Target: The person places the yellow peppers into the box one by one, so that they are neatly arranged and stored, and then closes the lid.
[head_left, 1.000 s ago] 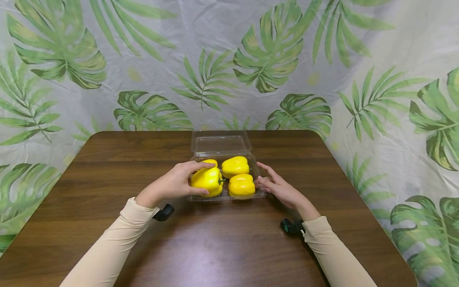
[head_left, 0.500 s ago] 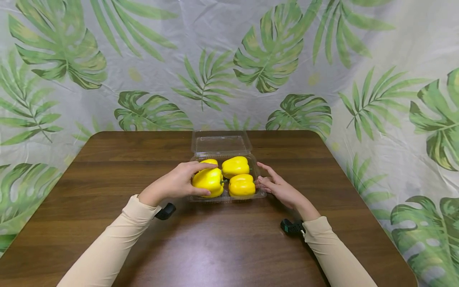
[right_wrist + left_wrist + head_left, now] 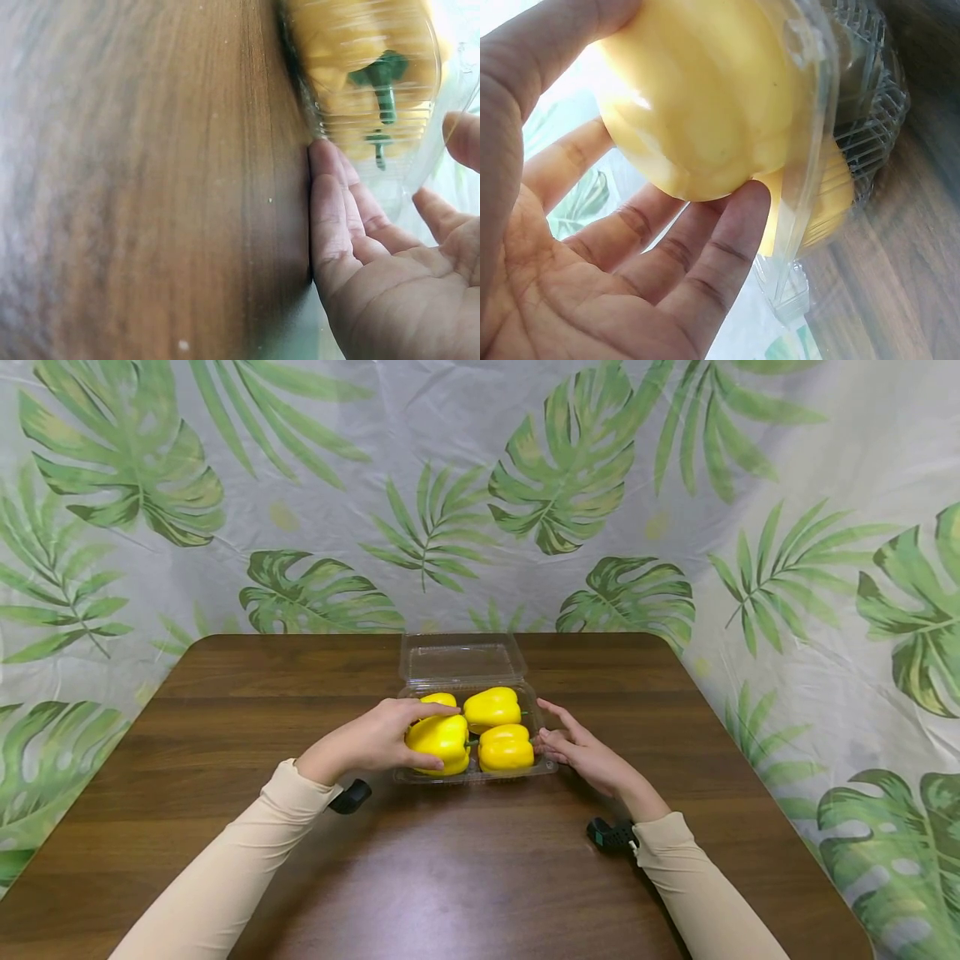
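Observation:
In the head view my left hand (image 3: 369, 737) grips a yellow bell pepper (image 3: 444, 743), thumb on its near side and fingers on the far side. This pepper sits at the front left of a clear plastic clamshell box (image 3: 480, 777), its green stem pointing right. The left wrist view shows the pepper (image 3: 705, 97) against the box rim. Behind it another yellow pepper (image 3: 439, 699) is partly hidden by my fingers. Two more yellow peppers lie at the back right (image 3: 492, 707) and front right (image 3: 507, 747). My right hand (image 3: 588, 758) touches the box's right side with extended fingers.
The box's clear lid (image 3: 463, 660) is folded back toward the far table edge. A brown wooden table (image 3: 450, 877) lies beneath everything. A leaf-patterned cloth (image 3: 450, 435) hangs behind and to the sides. A black strap device (image 3: 351, 796) is on each wrist.
My left hand has shifted slightly right and toward me with the front-left pepper, which now sits a little lower in the box. My right hand has stayed in place.

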Action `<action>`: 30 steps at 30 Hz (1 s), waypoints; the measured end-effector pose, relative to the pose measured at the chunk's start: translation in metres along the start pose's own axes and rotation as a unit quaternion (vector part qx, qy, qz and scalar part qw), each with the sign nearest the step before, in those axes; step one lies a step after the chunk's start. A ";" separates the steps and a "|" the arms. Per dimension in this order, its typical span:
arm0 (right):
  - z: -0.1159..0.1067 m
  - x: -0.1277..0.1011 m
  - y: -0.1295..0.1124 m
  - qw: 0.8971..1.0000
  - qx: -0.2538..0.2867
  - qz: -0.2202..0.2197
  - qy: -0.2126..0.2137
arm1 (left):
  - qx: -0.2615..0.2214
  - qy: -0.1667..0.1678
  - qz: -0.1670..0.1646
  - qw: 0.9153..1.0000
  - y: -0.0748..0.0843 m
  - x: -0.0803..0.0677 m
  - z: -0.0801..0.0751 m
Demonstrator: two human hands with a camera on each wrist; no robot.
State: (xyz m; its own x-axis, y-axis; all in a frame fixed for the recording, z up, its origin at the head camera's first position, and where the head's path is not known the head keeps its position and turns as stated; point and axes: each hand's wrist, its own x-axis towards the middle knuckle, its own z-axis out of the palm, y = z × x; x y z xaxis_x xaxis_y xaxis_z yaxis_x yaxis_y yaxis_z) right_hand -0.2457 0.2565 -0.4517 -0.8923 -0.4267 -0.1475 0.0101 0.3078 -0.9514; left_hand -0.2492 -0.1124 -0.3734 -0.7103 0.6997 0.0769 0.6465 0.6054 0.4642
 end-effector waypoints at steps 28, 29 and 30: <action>0.000 0.000 0.003 1.000 -0.006 -0.006 -0.001 | 0.028 -0.022 -0.002 0.999 0.006 0.006 0.011; 0.000 0.000 0.003 1.000 -0.008 -0.006 -0.002 | 0.027 -0.022 -0.005 0.999 0.007 0.006 0.011; 0.000 0.000 0.003 1.000 -0.006 -0.005 -0.001 | 0.028 -0.021 -0.007 0.999 0.007 0.006 0.012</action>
State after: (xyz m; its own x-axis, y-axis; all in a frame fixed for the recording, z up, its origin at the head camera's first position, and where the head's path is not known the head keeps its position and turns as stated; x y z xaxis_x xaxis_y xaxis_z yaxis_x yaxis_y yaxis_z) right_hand -0.2455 0.2571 -0.4544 -0.8917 -0.4309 -0.1387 -0.0041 0.3140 -0.9494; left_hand -0.2454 -0.0997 -0.3799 -0.7071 0.7063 0.0328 0.6525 0.6340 0.4152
